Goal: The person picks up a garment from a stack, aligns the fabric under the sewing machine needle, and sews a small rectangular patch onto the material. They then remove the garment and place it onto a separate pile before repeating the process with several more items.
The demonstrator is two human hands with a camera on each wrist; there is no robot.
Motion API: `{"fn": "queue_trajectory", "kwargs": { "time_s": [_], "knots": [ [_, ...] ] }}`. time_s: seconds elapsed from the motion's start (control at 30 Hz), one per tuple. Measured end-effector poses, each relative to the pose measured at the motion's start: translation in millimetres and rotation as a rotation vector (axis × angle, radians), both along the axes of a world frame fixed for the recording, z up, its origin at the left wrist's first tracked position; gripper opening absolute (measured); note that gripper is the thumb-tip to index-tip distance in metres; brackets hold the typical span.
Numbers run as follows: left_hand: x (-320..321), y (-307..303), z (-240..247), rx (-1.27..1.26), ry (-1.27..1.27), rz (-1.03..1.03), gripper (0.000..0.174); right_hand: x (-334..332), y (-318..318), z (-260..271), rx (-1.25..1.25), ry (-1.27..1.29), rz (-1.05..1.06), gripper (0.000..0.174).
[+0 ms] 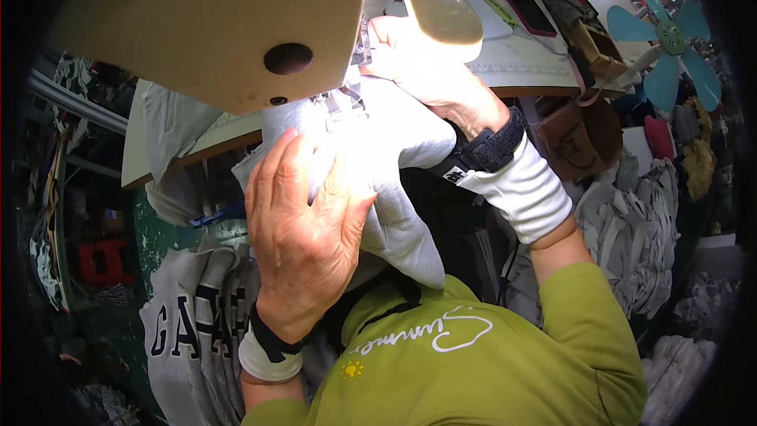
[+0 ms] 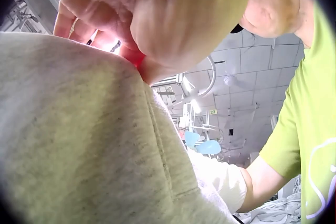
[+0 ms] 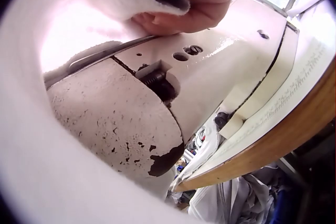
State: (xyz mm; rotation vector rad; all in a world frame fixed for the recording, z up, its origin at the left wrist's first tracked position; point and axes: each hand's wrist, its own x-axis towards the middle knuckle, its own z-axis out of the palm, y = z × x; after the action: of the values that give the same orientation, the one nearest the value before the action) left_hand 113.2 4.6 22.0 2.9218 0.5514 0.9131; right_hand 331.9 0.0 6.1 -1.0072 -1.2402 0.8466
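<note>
A light grey fleece garment piece (image 1: 398,225) lies under the presser foot (image 1: 344,104) of a cream sewing machine (image 1: 197,31) and drapes toward the lap. My left hand (image 1: 303,241) rests on the cloth in front of the foot, fingers extended; the left wrist view shows its palm above the fleece (image 2: 84,119). Beyond the needle area, my right hand (image 1: 434,71) pinches the cloth, brightly lit by the machine lamp. In the right wrist view its curled fingers (image 3: 191,16) hold a folded fabric edge over the machine's narrow, chipped arm (image 3: 115,119).
On the table (image 1: 520,72) to the right lie a phone (image 1: 524,6) and green thread snips (image 1: 493,4). A teal fan (image 1: 670,35) and brown bag (image 1: 579,138) are farther right. Lettered grey garments (image 1: 185,343) hang at left; grey cloth (image 1: 631,213) is piled at right.
</note>
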Motion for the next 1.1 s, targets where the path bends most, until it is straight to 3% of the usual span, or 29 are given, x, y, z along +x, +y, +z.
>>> {"fn": "queue_trajectory", "kwargs": {
  "time_s": [0.13, 0.27, 0.33, 0.57, 0.67, 0.73, 0.97, 1.03, 1.1],
  "knots": [
    [-0.5, 0.7, 0.6, -0.001, 0.001, -0.01, 0.037, 1.3, 5.7, -7.9, 0.069, 0.126, 0.056, 0.02],
    [-0.5, 1.1, -0.4, 0.008, 0.002, -0.008, 0.036, -1.6, 1.5, -0.4, 0.077, 0.098, 0.042, 0.02],
    [-0.7, 1.3, -1.2, 0.005, 0.004, -0.012, 0.036, -3.6, -1.2, 7.7, -0.095, -0.009, -0.046, 0.02],
    [0.2, 0.2, -2.4, 0.005, 0.008, -0.009, 0.037, -2.3, 0.3, 4.0, -0.117, 0.041, -0.027, 0.021],
    [-0.9, -0.2, -2.6, -0.006, 0.0, -0.012, 0.037, -2.3, 0.6, -0.9, 0.055, 0.063, 0.004, 0.021],
    [-2.9, -1.3, 0.3, -0.015, 0.031, -0.017, 0.036, -4.0, -7.3, 8.8, -0.09, 0.022, 0.004, 0.022],
    [-7.2, -4.2, 0.0, -0.026, 0.05, -0.023, 0.037, -3.5, -9.5, 2.6, -0.146, -0.014, -0.021, 0.023],
    [-5.7, -2.5, -1.9, -0.046, 0.034, -0.026, 0.037, -5.9, -7.1, 0.6, 0.009, 0.112, 0.038, 0.024],
    [-4.6, -1.9, -2.1, -0.039, 0.034, -0.023, 0.037, -5.7, -5.2, 0.7, 0.004, 0.092, 0.023, 0.024]
  ]
}}
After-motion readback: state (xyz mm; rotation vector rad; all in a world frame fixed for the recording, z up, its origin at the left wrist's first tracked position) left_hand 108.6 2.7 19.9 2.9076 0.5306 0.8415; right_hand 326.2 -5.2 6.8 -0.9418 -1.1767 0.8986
